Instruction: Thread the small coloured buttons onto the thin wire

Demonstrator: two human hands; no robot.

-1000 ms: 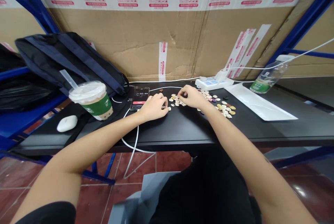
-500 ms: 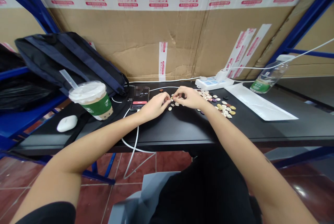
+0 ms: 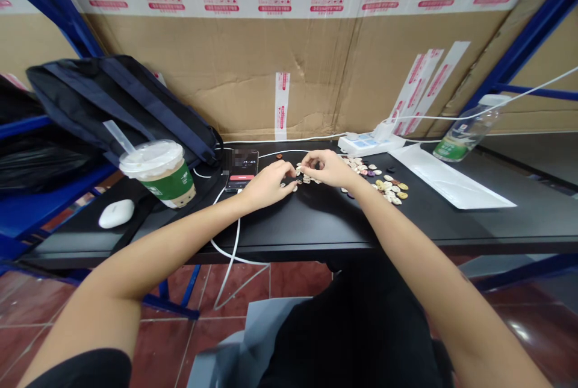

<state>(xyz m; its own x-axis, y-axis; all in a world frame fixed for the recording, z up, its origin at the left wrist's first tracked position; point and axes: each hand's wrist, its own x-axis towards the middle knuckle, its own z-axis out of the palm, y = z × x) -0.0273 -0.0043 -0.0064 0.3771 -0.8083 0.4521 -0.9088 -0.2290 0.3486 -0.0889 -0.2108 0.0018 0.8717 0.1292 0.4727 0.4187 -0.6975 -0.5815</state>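
My left hand (image 3: pixel 270 185) rests low over the black table, thumb and fingers apart. A few small pale buttons (image 3: pixel 283 185) show in the gap beside its thumb. Facing it, my right hand (image 3: pixel 329 168) has its thumb and fingertips pinched together at a cream button (image 3: pixel 298 168); the fingers partly cover it. Below the right fingertips lie more cream buttons (image 3: pixel 307 179). Beyond the right wrist spreads a larger pile of white, yellow, brown and dark buttons (image 3: pixel 390 188).
Left of my hands lie a phone (image 3: pixel 242 169) with a white cable, a lidded drink cup (image 3: pixel 159 174), a white earbud case (image 3: pixel 116 214) and a backpack (image 3: pixel 130 105). Toward the right are a power strip (image 3: pixel 361 144), a white packet (image 3: pixel 451 177) and a plastic bottle (image 3: pixel 467 132). Cardboard (image 3: pixel 226 75) stands behind.
My left thumb and fingers have parted from their pinch, and buttons now show between them. The right hand stays almost in place, still pinched.
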